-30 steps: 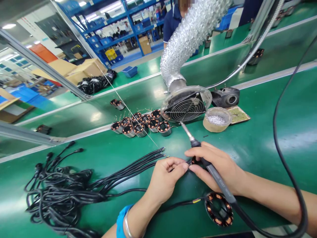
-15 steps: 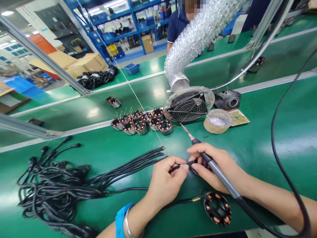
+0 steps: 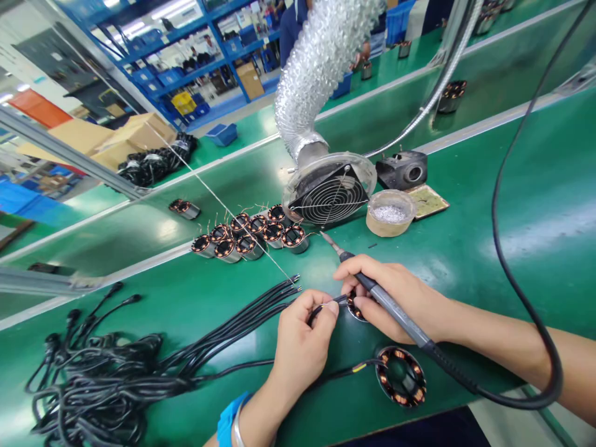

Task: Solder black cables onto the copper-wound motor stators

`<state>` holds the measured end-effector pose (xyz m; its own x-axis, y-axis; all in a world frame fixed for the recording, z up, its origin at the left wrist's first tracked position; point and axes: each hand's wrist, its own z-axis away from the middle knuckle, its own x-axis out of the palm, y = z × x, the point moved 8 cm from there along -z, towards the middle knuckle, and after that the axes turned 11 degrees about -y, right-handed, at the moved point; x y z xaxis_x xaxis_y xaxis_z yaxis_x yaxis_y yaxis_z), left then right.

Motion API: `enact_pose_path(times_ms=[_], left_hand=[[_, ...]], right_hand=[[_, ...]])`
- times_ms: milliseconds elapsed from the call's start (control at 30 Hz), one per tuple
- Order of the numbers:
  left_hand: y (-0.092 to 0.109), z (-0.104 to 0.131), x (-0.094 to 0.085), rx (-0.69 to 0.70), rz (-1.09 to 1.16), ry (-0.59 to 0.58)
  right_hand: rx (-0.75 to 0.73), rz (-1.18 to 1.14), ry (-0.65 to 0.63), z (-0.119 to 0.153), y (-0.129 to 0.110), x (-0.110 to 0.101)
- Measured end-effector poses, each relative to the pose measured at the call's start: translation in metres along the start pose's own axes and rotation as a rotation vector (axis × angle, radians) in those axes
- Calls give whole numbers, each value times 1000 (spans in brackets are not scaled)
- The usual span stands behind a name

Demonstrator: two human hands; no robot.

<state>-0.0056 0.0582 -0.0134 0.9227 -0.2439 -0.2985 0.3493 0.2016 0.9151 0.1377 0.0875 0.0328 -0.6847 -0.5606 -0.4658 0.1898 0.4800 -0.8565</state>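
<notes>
My left hand [image 3: 305, 332] pinches a black cable [image 3: 321, 308] between thumb and fingers. Just to its right, my right hand [image 3: 395, 298] holds a soldering iron [image 3: 400, 315], its tip pointing up and left. The same hand's fingers also grip a copper-wound stator [image 3: 354, 305], largely covered by them; the cable's end reaches it. Below my right hand, another stator ring [image 3: 401, 377] lies on the green table with a black cable joined to it. Several cables with bare ends [image 3: 251, 310] stretch left of my left hand.
Several stators [image 3: 246, 242] stand beside a fume fan [image 3: 331, 197] with a silver duct. A round tub of shiny bits [image 3: 390, 213] sits right of it. Tangled cables [image 3: 93, 385] cover the left side. The iron's cord [image 3: 505, 248] loops at right. Someone stands across the bench.
The whole view has shifted, so the bench items sit further left. Both hands keep their grips, and more of the stator shows between my right fingers.
</notes>
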Motion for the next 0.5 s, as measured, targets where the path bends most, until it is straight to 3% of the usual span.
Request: enact_pose_path(times_ms=[300,500], left_hand=[[5,5,0,41,-91,3],[29,30,10,315,-354,-7]], right_hand=[[-177,160,120,4,-13,0],[-214,274,207,10,-19,8]])
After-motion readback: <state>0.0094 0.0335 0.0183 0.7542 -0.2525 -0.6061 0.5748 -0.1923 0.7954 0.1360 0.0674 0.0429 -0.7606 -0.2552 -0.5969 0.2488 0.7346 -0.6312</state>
